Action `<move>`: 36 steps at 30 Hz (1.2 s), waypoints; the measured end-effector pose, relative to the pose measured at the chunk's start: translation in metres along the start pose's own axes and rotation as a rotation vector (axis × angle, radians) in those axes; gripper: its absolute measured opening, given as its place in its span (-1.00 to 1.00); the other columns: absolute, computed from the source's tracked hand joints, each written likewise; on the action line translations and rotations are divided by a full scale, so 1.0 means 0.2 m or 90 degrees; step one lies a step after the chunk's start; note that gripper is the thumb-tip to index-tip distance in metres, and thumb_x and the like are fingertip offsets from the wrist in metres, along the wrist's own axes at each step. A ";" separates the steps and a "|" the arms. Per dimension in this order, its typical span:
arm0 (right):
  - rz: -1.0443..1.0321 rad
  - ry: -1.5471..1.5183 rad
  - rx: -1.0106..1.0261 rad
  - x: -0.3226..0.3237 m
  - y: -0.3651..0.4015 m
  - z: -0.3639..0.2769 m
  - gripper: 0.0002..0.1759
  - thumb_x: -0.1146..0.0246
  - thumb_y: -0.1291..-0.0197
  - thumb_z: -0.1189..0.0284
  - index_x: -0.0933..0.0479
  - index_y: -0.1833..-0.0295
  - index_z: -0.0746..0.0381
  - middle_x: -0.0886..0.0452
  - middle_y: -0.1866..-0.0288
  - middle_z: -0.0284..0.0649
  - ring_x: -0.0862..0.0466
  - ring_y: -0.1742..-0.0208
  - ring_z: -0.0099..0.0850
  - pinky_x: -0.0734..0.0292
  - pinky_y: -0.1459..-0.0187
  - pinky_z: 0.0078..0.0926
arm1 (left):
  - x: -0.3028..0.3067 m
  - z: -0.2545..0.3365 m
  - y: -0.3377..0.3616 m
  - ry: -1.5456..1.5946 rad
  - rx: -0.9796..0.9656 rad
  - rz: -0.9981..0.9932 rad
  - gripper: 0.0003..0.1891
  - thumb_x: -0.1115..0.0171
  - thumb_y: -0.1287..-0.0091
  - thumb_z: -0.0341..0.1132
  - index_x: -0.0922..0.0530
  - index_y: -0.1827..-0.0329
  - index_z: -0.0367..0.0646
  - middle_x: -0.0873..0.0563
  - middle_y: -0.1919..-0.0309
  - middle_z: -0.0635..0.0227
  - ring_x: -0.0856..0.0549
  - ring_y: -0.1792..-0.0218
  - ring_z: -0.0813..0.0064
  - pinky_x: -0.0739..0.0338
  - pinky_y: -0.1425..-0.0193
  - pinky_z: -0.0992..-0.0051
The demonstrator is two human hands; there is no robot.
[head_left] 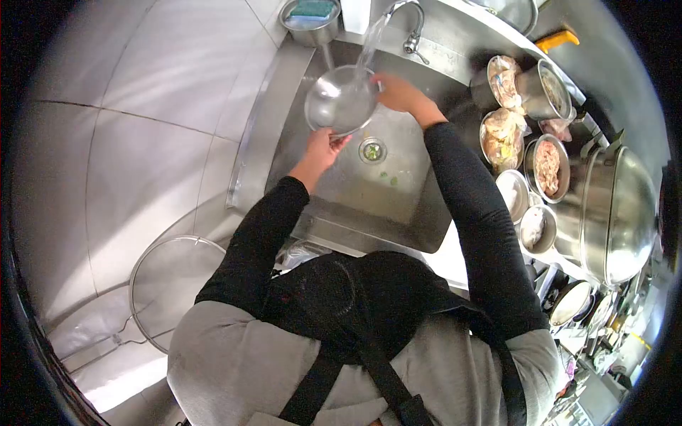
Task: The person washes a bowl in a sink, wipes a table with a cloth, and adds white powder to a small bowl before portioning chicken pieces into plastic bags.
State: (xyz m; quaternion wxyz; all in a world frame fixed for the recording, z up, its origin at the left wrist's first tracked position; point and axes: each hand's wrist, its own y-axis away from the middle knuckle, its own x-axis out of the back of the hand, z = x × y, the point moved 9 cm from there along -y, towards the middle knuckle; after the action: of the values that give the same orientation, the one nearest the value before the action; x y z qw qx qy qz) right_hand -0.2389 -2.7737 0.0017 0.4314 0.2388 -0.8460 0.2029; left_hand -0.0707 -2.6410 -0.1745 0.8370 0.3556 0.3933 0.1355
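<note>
A round, shiny metal bowl [335, 105] is held tilted over the sink under a stream of running water [371, 44]. My left hand [325, 150] grips its near rim, with the fingers partly hidden beneath. At the right rim is my right hand [399, 96], closed on the edge and slightly blurred. The water falls from the curved tap [419, 25] to the bowl's far right side. Below the bowl, green scraps lie in and around the drain [372, 150] of the steel sink [341, 195].
Right of the sink stand several metal containers of food, including minced-looking meat [547, 167] and bagged pieces [503, 131]. A large lidded pot [621, 213] is beyond them. A green sponge [311, 8] sits in a metal pot [312, 32] at the back left. A round mesh strainer [174, 284] stands at lower left.
</note>
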 end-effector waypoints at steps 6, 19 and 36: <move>0.208 -0.202 -0.433 0.34 0.23 0.35 -0.46 -0.26 -0.11 0.37 -0.51 -0.23 0.34 -0.56 -0.23 0.15 -0.56 -0.25 0.04 -0.49 -0.21 -0.14 | -0.35 0.65 0.20 -0.900 -0.602 0.208 -0.68 -0.05 -0.23 -0.58 -0.46 -0.05 -0.13 -0.68 0.06 0.19 -0.72 0.04 0.09 -0.67 0.09 0.25; 0.114 -0.519 -0.018 0.02 -0.03 0.27 -0.50 0.10 -0.52 0.04 -0.47 -0.29 0.11 -0.56 -0.02 -0.26 -0.59 0.23 -0.49 -0.56 0.24 -0.36 | -0.85 0.67 0.78 -0.817 -1.018 -0.121 -0.77 -0.12 -0.25 -0.53 -0.60 0.05 -0.23 -0.65 -0.15 0.20 -0.63 -0.18 0.10 -0.53 -0.24 0.26; 0.693 -0.137 -0.336 1.12 2.75 -0.66 -0.88 -0.32 -0.18 0.50 -0.57 0.19 0.28 -0.67 0.35 -0.16 -0.68 0.32 -0.28 -0.55 0.27 -0.36 | -0.59 0.46 0.58 -0.627 -0.426 0.039 -0.64 -0.19 -0.20 -0.33 -0.39 0.06 -0.45 -0.51 0.40 0.21 -0.44 0.52 0.46 -0.37 0.45 0.40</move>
State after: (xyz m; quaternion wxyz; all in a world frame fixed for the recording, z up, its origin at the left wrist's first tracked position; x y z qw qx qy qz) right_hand -0.5901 -2.3103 0.1827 0.2226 -0.3234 -0.9070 0.1525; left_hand -0.0720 -2.6627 0.0139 0.9831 0.1046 -0.1159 0.0955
